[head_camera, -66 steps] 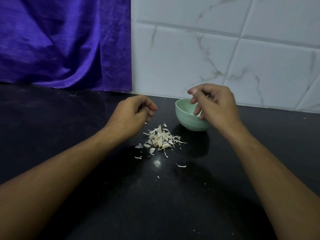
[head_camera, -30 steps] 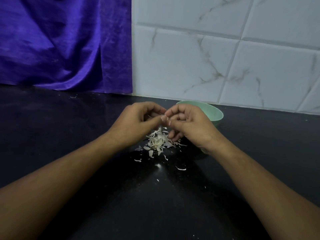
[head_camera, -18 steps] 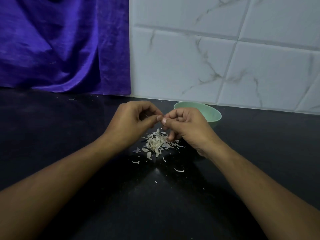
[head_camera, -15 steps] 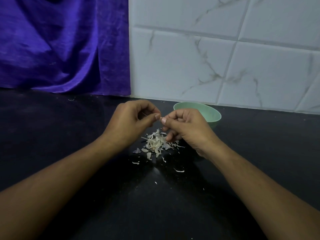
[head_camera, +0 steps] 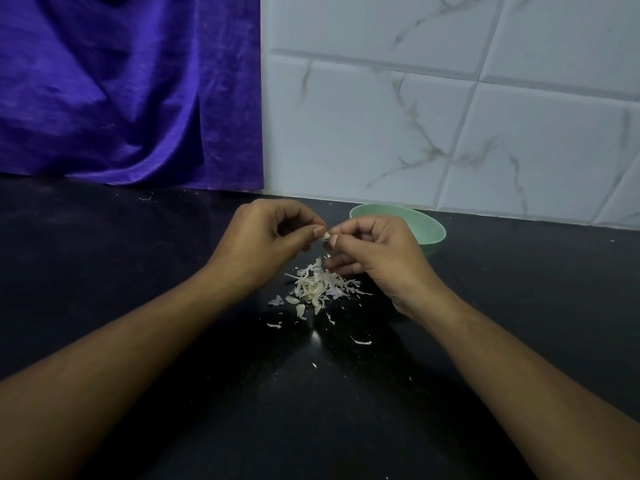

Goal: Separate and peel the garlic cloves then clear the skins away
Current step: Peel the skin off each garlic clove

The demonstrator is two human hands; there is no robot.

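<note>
Both hands meet above a small pile of white garlic skins on the black counter. My left hand and my right hand pinch a small garlic clove between thumbs and fingertips; only its pale tip shows. A pale green bowl stands just behind my right hand, which hides its left part. What lies inside the bowl cannot be seen.
Loose skin flakes lie scattered on the black counter in front of the pile. A purple cloth hangs at the back left. White marbled tiles form the back wall.
My right hand came back from over the bowl to meet my left hand above the skins. Over the last half second both hands stay together pinching the clove.
</note>
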